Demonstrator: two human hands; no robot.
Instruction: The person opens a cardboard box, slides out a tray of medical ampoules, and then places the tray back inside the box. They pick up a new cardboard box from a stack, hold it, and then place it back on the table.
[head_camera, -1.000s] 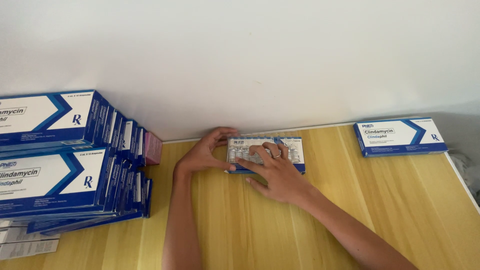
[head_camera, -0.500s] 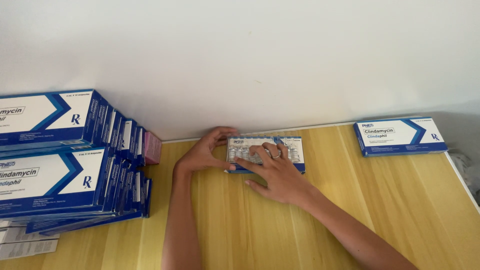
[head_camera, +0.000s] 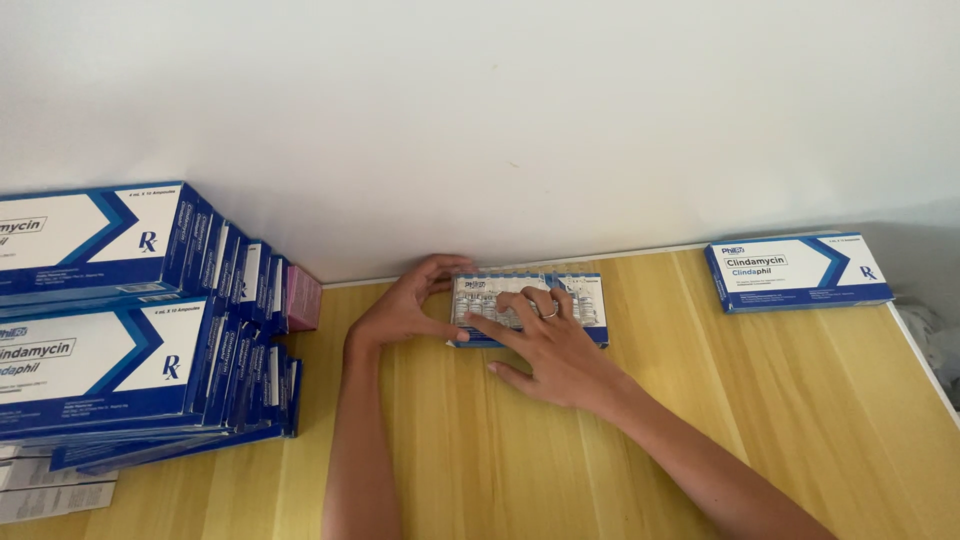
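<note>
An open blue-and-white medicine box (head_camera: 585, 300) lies flat on the wooden table against the white wall, with a row of small vials showing inside. My left hand (head_camera: 405, 310) curls around the box's left end, thumb at its near corner and fingers at the far edge. My right hand (head_camera: 550, 345), with a ring on one finger, rests palm down over the box, its fingertips spread on the vials. Both forearms reach in from the bottom of the view.
Two rows of several stacked blue-and-white medicine boxes (head_camera: 110, 330) fill the left side, with a pink box (head_camera: 303, 297) at the end of the upper row. One closed box (head_camera: 797, 272) lies at the far right near the table's right edge (head_camera: 925, 365). Paper leaflets (head_camera: 50, 490) sit bottom left.
</note>
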